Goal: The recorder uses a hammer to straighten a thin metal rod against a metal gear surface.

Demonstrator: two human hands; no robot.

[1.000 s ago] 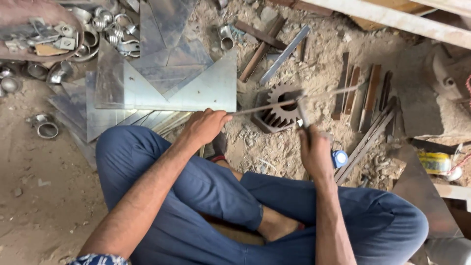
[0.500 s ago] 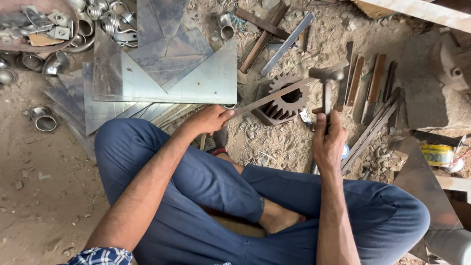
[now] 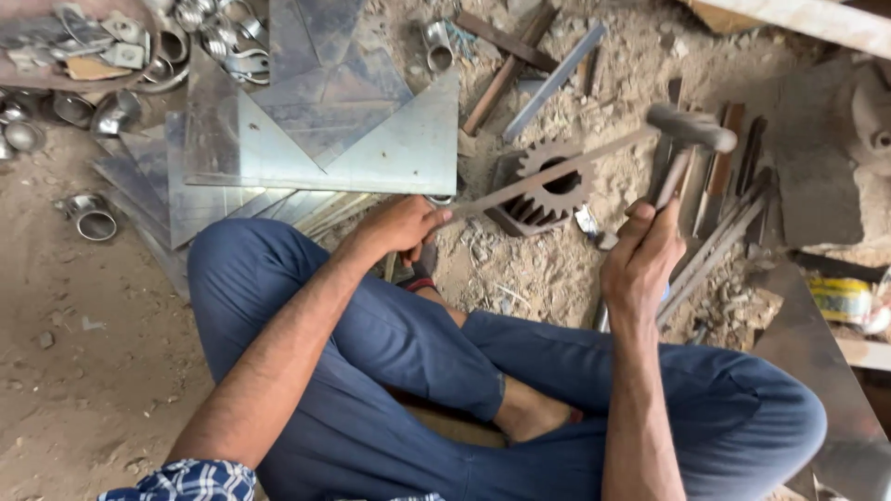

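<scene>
Steel sheet offcuts (image 3: 371,148) lying far left | left hand (image 3: 394,227) pinching metal strip (image 3: 548,176) across toothed gear (image 3: 557,181) | right hand (image 3: 640,264) gripping raised hammer (image 3: 687,139) | step: hammering strip; next blow needing square aim

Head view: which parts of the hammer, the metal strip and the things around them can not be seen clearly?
- Hammer: lower handle hidden inside the right hand grip.
- Metal strip: near end covered by the left hand; far end merges with the hammer head.
- Gear wheel: partly crossed by the strip.
- Yellow container: too blurred to identify, near the right edge.
</scene>
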